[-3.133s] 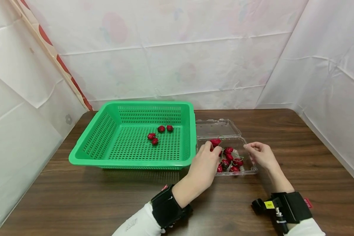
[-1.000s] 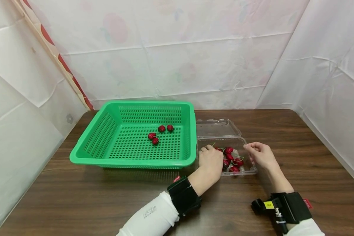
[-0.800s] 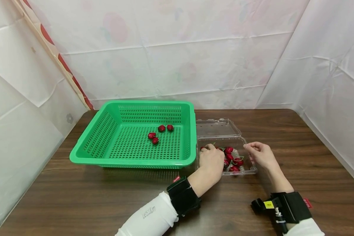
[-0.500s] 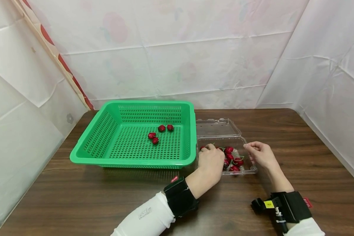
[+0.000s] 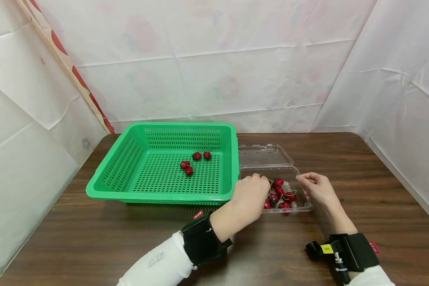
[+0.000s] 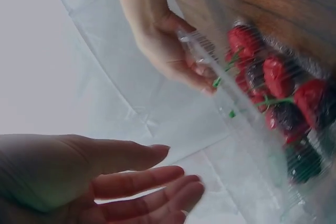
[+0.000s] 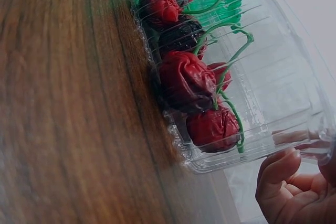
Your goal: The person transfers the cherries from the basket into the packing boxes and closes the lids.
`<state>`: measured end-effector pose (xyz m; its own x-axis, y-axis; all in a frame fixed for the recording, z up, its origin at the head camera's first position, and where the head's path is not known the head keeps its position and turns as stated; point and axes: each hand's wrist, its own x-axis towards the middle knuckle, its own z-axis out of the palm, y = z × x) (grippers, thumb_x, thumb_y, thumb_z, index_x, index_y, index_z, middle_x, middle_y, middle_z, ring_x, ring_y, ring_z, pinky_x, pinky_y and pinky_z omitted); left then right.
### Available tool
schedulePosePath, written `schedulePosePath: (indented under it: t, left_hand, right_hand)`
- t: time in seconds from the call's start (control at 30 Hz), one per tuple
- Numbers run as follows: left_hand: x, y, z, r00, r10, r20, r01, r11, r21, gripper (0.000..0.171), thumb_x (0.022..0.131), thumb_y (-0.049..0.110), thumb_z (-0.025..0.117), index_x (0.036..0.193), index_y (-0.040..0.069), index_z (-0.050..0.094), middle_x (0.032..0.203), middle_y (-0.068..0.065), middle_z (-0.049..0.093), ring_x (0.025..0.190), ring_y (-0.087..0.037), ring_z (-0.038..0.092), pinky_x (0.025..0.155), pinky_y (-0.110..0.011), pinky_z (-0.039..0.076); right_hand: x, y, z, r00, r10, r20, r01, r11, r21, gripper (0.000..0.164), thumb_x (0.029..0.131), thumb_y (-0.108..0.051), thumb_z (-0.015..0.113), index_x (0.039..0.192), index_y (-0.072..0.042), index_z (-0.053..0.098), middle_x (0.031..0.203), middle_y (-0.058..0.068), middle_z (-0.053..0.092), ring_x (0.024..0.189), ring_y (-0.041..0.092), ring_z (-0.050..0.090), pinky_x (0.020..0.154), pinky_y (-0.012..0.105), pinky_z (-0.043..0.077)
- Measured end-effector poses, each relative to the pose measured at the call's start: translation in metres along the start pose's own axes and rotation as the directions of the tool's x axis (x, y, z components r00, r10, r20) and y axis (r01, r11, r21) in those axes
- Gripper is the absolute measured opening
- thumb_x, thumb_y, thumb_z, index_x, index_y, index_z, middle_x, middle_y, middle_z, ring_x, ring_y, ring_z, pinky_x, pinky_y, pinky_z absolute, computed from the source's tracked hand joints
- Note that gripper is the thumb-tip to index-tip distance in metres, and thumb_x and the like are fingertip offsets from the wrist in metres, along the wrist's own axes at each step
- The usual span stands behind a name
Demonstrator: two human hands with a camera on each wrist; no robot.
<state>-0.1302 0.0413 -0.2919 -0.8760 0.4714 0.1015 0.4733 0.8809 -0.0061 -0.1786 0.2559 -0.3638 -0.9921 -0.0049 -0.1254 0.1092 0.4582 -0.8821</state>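
A clear plastic box [image 5: 286, 171] with several red cherries [image 5: 279, 190] in it stands to the right of the green basket. Its right rim is pinched by my right hand [image 5: 319, 190], thumb against the plastic in the right wrist view. Over the left part of the box is my left hand [image 5: 248, 196]. In the left wrist view the left fingers [image 6: 139, 182] are loosely bent, thumb apart, and no item shows between them. Wrinkled cherries [image 7: 186, 80] on green stems show through the box wall in the right wrist view. The left hand hides part of the box.
The green basket [image 5: 164, 198] has two pairs of cherries [image 5: 196, 156] on its slotted floor. The box's lid [image 5: 262, 155] lies folded back behind it. A brown wooden table [image 5: 271, 246] carries everything, with white sheeting [image 5: 200, 79] around the back and sides.
My left hand reached down into the left part of the box, then drew back up and leftward. Cherries it covered at the box's lower middle show again. The right hand keeps its place.
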Motion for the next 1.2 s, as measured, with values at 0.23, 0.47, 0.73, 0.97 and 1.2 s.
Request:
schedulePosePath:
  t: [0.23,0.47,0.73,0.97,1.2]
  left_hand:
    - [-0.004,-0.012,-0.023,0.999,-0.019,-0.034,0.016,0.994,-0.105,0.01,0.084,0.015,0.057,0.075,0.012,0.058,0.072,0.001,0.055,0.06,-0.012,0.054,0.041,-0.022,0.038]
    - [-0.005,-0.028,-0.039,0.994,-0.025,-0.102,0.009,0.988,-0.152,0.012,0.086,0.021,0.058,0.079,0.011,0.059,0.071,0.001,0.055,0.063,-0.012,0.055,0.046,-0.022,0.042]
    - [-0.001,-0.048,-0.055,0.997,0.025,-0.067,-0.04,0.968,-0.246,0.01,0.086,0.017,0.058,0.087,0.007,0.062,0.077,-0.001,0.059,0.066,-0.011,0.054,0.051,-0.02,0.042]
    - [0.006,-0.066,-0.062,0.999,0.047,0.005,-0.044,0.962,-0.268,0.009,0.086,0.013,0.057,0.082,0.005,0.059,0.075,-0.003,0.056,0.062,-0.013,0.051,0.05,-0.022,0.04]
    - [0.014,-0.09,-0.06,0.991,0.101,0.093,-0.076,0.967,-0.242,0.009,0.085,0.011,0.059,0.079,0.004,0.057,0.074,-0.001,0.051,0.063,-0.011,0.045,0.057,-0.021,0.038]
  right_hand:
    - [0.001,0.001,0.0,1.0,-0.002,0.009,0.002,1.0,-0.002,0.041,0.091,-0.028,0.049,0.104,0.011,0.047,0.06,0.001,0.049,0.047,0.01,0.045,0.045,0.027,0.042]
    - [0.001,0.001,0.0,1.0,-0.007,0.003,0.007,1.0,-0.008,0.04,0.091,-0.027,0.049,0.104,0.011,0.047,0.06,0.002,0.049,0.047,0.009,0.045,0.046,0.027,0.042]
    - [0.0,0.0,0.0,1.0,0.0,0.003,0.0,1.0,-0.007,0.042,0.091,-0.029,0.049,0.105,0.011,0.047,0.059,0.0,0.048,0.047,0.01,0.045,0.045,0.027,0.041]
    - [0.0,0.0,0.0,1.0,-0.004,0.002,0.004,1.0,-0.003,0.042,0.091,-0.029,0.049,0.104,0.011,0.047,0.059,0.0,0.048,0.047,0.01,0.044,0.045,0.027,0.041]
    - [0.0,0.001,0.001,1.0,-0.007,0.001,0.007,1.0,0.0,0.04,0.091,-0.028,0.049,0.103,0.01,0.047,0.059,0.001,0.048,0.047,0.01,0.044,0.045,0.027,0.041]
